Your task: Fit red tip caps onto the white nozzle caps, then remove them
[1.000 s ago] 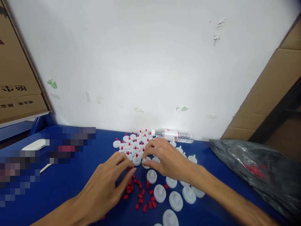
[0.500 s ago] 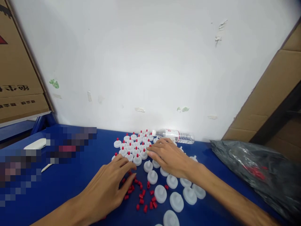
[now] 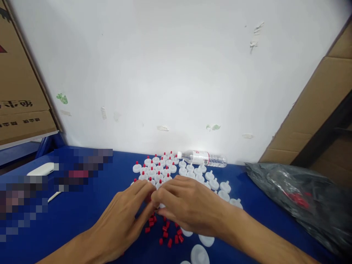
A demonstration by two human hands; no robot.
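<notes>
My left hand (image 3: pixel 129 209) and my right hand (image 3: pixel 189 205) meet over the middle of the parts, fingertips together. Both have their fingers drawn into a pinch; what lies between the fingertips is hidden. Just beyond them stand several round white spouted lids (image 3: pixel 151 172) with small red caps on their spouts. To the right and behind my right hand are white spouted lids (image 3: pixel 225 187) with bare spouts. Loose red caps (image 3: pixel 165 234) lie scattered on the blue table below my hands. Some lids and caps are covered by my right hand.
A clear plastic bottle (image 3: pixel 200 157) lies on its side along the white wall. A dark plastic bag (image 3: pixel 297 205) with red pieces inside rests at the right. Cardboard (image 3: pixel 310 110) stands on the right, and a cardboard box (image 3: pixel 24 84) at the left. A white object (image 3: pixel 41 169) lies on the left.
My right hand has moved from the bare lids toward me and left, meeting my left hand. My left hand has barely shifted, its fingers now closer together.
</notes>
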